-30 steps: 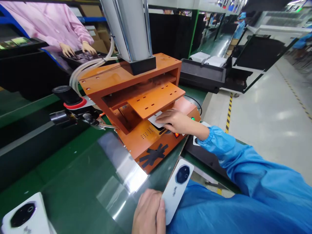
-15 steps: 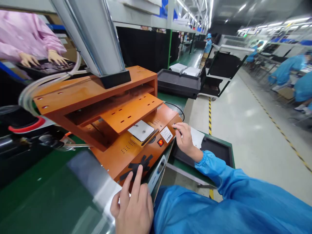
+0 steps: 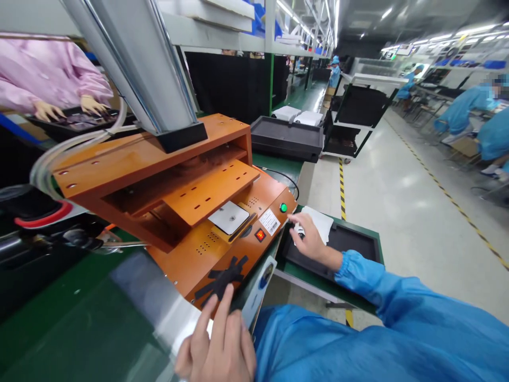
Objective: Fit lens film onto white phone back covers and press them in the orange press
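Note:
My left hand (image 3: pixel 218 345) is open at the front of an orange press (image 3: pixel 186 265), two fingers stretched toward the crossed black tape (image 3: pixel 225 278) on its front panel. Whether the fingertips touch the tape I cannot tell. My right hand (image 3: pixel 312 241) hovers just right of the press's green button (image 3: pixel 283 207), open with loosely bent fingers and nothing in them. A flat white plate with dark marks (image 3: pixel 229 217) lies on the press bed, partly under the orange upper plate (image 3: pixel 210 193). Left of the green button are a white label (image 3: pixel 269 222) and a lit red switch (image 3: pixel 260 235).
A black tray (image 3: pixel 353 244) with white sheets (image 3: pixel 318 220) stands on the right. Another black tray (image 3: pixel 286 135) is behind the press. A metal cylinder (image 3: pixel 135 63) rises above it. Across the bench, a person in pink (image 3: pixel 47 74) handles a tray. A trolley (image 3: pixel 361 106) stands in the aisle.
My right hand has moved right and down off the green button, which is now uncovered. My left hand stays nearly in place, slightly lower. The view has shifted a little.

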### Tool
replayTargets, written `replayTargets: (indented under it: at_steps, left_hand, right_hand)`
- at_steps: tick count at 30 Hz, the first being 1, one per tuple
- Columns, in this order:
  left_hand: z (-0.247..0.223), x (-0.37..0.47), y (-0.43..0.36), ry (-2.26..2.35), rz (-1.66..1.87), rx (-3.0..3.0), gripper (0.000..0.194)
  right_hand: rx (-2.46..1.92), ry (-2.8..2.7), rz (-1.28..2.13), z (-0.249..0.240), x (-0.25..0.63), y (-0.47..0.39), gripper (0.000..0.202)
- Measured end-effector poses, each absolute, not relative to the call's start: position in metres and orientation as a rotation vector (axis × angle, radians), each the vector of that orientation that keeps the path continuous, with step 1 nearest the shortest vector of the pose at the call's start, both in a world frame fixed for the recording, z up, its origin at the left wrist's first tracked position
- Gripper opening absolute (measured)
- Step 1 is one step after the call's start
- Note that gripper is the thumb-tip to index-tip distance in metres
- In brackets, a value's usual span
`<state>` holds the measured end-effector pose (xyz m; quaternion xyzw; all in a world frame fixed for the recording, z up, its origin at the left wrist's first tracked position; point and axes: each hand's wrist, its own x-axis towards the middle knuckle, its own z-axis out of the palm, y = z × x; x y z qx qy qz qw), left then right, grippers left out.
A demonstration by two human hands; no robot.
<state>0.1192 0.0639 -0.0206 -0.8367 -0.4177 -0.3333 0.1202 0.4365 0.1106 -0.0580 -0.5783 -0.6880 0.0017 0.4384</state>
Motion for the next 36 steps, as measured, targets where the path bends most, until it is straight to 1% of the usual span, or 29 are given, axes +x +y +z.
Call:
replayTargets:
  at_steps: [1,3,4,5,6,7,8,9,10,11,13,15,18,21,26,28,29,31,33,36]
  left_hand:
    - [-0.023,0.123,0.057,-1.264,-1.020,-2.475,0.008]
    - [-0.030,0.137,0.041,-1.332,-1.093,-2.594,0.013]
    - [-0.035,0.145,0.034,-1.358,-1.105,-2.672,0.015]
    - [-0.040,0.153,0.028,-1.370,-1.105,-2.745,0.018]
    - [-0.045,0.159,0.023,-1.375,-1.097,-2.804,0.019]
    - [-0.050,0.163,0.019,-1.377,-1.081,-2.851,0.023]
    - [-0.053,0.165,0.016,-1.378,-1.071,-2.881,0.030]
    - [-0.056,0.163,0.014,-1.367,-1.068,-2.909,0.039]
    - [-0.058,0.160,0.012,-1.334,-1.075,-2.950,0.045]
    - [-0.060,0.154,0.010,-1.293,-1.093,-3.002,0.045]
    - [-0.062,0.143,0.007,-1.221,-1.145,-3.113,0.034]
    - [-0.063,0.135,0.003,-1.148,-1.180,-3.213,0.024]
    - [-0.059,0.132,-0.005,-1.198,-1.183,-3.273,0.022]
    - [-0.048,0.132,-0.013,-1.406,-1.207,-3.268,0.020]
    - [-0.030,0.109,-0.022,-1.714,-1.189,-3.179,0.019]
    - [-0.025,0.087,-0.023,-1.850,-1.175,-3.044,0.019]
    - [-0.022,0.073,-0.020,-1.931,-1.172,-2.945,0.019]
    - [-0.019,0.041,-0.007,-2.084,-1.169,-2.706,0.018]
    - [-0.021,0.006,0.022,-2.185,-1.145,-2.439,0.017]
    - [-0.034,-0.042,0.084,-2.263,-1.059,-2.069,0.024]
  right_hand:
    - [-1.366,-1.719,0.257,-0.058,0.424,0.092,0.044]
    - [-1.202,-1.665,0.868,-0.063,0.397,0.054,0.059]
    - [-1.145,-1.577,1.106,-0.067,0.385,0.038,0.061]
    - [-1.121,-1.476,1.268,-0.073,0.377,0.025,0.061]
    - [-1.151,-1.391,1.334,-0.079,0.375,0.018,0.059]
    - [-1.256,-1.357,1.299,-0.085,0.381,0.015,0.055]
    - [-1.419,-1.364,1.189,-0.091,0.393,0.017,0.053]
    - [-1.600,-1.393,1.030,-0.097,0.412,0.022,0.052]
    - [-1.827,-1.454,0.801,-0.102,0.435,0.030,0.050]
    - [-1.959,-1.451,0.669,-0.107,0.462,0.039,0.047]
    - [-2.112,-1.463,0.531,-0.118,0.514,0.058,0.039]
    - [-2.220,-1.533,0.463,-0.129,0.553,0.071,0.029]
    - [-2.299,-1.719,0.442,-0.150,0.577,0.082,0.018]
    - [-2.308,-1.890,0.369,-0.169,0.576,0.089,0.023]
    - [-2.244,-2.021,0.140,-0.190,0.579,0.106,0.044]
    - [-2.154,-2.048,0.007,-0.193,0.571,0.109,0.047]
    - [-2.051,-2.095,-0.046,-0.192,0.563,0.108,0.044]
    - [-1.702,-2.258,-0.087,-0.184,0.532,0.103,0.033]
    - [-1.243,-2.432,-0.015,-0.165,0.485,0.095,0.024]
    - [-0.697,-2.527,0.125,-0.122,0.399,0.081,0.029]
